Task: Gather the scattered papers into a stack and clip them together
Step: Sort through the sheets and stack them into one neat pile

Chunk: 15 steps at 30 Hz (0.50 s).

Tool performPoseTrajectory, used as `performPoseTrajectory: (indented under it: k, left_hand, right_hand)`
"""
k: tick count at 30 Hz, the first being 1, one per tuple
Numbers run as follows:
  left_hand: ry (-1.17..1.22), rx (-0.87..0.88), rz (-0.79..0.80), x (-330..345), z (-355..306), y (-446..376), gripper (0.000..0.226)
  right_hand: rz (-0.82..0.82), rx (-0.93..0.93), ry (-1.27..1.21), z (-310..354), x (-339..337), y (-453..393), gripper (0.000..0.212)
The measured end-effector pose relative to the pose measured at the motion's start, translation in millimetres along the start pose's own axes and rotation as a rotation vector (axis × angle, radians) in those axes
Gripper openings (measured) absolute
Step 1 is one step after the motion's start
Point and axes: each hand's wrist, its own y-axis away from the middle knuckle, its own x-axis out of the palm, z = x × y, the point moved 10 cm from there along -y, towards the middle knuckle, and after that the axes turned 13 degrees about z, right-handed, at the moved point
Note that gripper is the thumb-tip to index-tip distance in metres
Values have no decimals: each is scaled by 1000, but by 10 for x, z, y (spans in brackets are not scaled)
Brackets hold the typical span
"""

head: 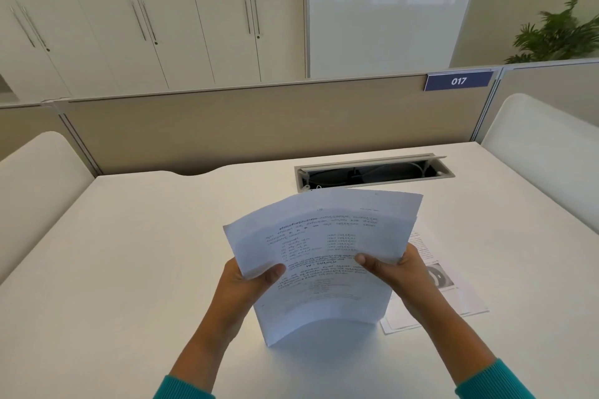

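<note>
Both hands grasp the stack [324, 256] upright, left hand [249, 285] and right hand [398, 272] pinching its sides, bottom edge on the tabletop [129, 269], likely to square the edges. One sheet [453, 295] lies flat just behind, ungathered. No clip shows.

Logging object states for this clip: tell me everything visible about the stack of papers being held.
The stack of papers is white sheets, the front page printed with dense black text. It stands upright, bowed, its bottom edge on the white desk. The left hand and right hand pinch its side edges, thumbs in front. Top edges look uneven. No clip shows.
</note>
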Motion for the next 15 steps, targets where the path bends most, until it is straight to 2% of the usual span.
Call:
performPoseTrajectory:
  k: [15]
  left_hand:
    - [-15,-16,29,25,40,13,56]
  right_hand:
    - [12,50,-7,-44,-40,35,46]
